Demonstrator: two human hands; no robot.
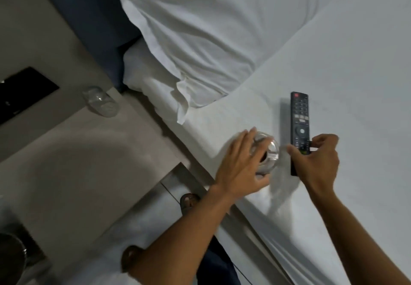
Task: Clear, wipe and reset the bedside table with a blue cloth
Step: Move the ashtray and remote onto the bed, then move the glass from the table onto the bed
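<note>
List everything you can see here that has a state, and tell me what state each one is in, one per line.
left hand: wrapped around a glass on the bed
glass in hand: clear, at the bed's edge
right hand: gripping the remote
remote: face up on the sheet
second glass: on the bedside table, untouched
pillow: rumpled, on the bed

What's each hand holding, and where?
Left hand grips the glass around its side. Right hand pinches the remote at its lower end.

Head view, steeply down, near bed [333, 62]
</note>
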